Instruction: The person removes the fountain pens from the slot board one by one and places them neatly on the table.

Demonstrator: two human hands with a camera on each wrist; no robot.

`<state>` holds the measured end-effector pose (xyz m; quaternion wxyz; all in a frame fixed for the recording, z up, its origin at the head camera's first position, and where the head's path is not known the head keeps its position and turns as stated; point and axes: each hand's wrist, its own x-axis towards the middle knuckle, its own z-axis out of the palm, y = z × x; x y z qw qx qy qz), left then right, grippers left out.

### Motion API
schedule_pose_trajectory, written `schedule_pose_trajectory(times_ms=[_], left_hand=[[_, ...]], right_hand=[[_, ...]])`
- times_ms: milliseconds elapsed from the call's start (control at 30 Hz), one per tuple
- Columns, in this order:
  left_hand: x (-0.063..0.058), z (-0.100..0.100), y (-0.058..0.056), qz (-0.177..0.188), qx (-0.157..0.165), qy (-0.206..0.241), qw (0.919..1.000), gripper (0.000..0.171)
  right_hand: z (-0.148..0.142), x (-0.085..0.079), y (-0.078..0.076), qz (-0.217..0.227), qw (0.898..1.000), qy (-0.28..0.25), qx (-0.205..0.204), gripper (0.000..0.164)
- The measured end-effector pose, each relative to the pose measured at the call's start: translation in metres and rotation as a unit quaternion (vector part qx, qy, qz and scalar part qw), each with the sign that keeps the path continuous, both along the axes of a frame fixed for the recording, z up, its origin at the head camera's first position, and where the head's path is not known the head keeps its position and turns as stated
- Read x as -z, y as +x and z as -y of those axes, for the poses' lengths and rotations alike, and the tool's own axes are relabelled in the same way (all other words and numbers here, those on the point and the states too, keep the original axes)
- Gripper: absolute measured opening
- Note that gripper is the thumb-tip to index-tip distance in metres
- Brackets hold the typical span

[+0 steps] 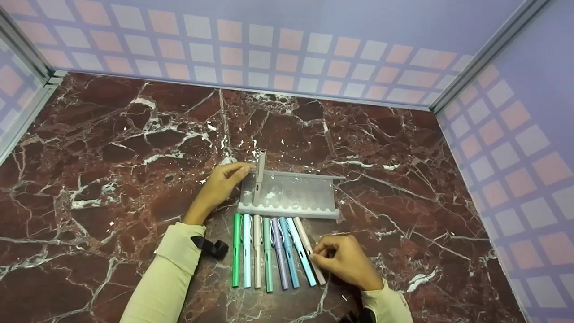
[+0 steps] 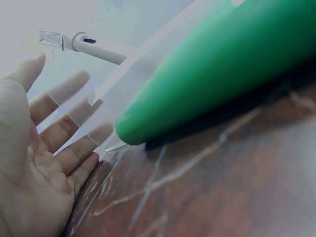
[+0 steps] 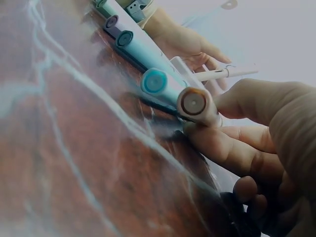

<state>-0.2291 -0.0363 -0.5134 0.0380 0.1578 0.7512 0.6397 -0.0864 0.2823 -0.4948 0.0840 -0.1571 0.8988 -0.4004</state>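
Observation:
My right hand [image 1: 345, 260] pinches the rightmost pen, a pinkish-beige one [image 1: 304, 234], between thumb and fingers near its lower end. The right wrist view shows the round end of this beige pen [image 3: 193, 102] at the fingertips. At the left end of a clear plastic pen rack [image 1: 300, 193], my left hand [image 1: 223, 184] has its fingers extended. Through the clear plastic in the left wrist view, the fingers [image 2: 64, 126] show straight, with no pen in them. One beige pen [image 1: 259, 177] lies across the rack in a left-hand notch.
Several more pens lie side by side in front of the rack, from a green pen [image 1: 236, 251] at the left to a light blue pen [image 1: 302, 253] beside the held one. The marbled tabletop [image 1: 134, 188] is bounded by patterned panels [image 1: 287, 49] behind and at the sides.

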Motion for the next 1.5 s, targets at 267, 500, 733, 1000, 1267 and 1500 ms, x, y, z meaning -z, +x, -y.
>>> schedule_pose_trajectory(times_ms=[267,500,733,1000,1267,1500], left_hand=[[0.0012,-0.0004,-0.0006,-0.004,-0.004,-0.002,1.0,0.032],[0.0014,-0.0004,-0.0001,-0.001,-0.003,0.008,1.0,0.031],[0.002,-0.0001,0.0,-0.002,-0.004,0.007,1.0,0.03],[0.0012,-0.0002,-0.0002,0.003,-0.006,-0.007,1.0,0.033],[0.0013,-0.0005,-0.0003,-0.001,-0.006,0.004,1.0,0.03],[0.0014,-0.001,-0.0004,-0.004,-0.004,0.011,0.9999,0.03]], right_hand=[[0.0015,0.0006,0.0,-0.061,0.996,0.061,-0.024,0.018],[0.001,0.0005,-0.0004,-0.06,0.996,0.064,-0.03,0.02],[-0.0001,0.0021,-0.0009,-0.064,0.997,0.03,-0.033,0.023],[-0.0001,0.005,-0.0017,-0.097,0.995,0.015,-0.02,0.02],[0.0013,0.0053,-0.0022,-0.115,0.993,0.009,-0.014,0.018],[0.001,0.0082,-0.0038,-0.13,0.991,-0.01,0.009,0.017]])
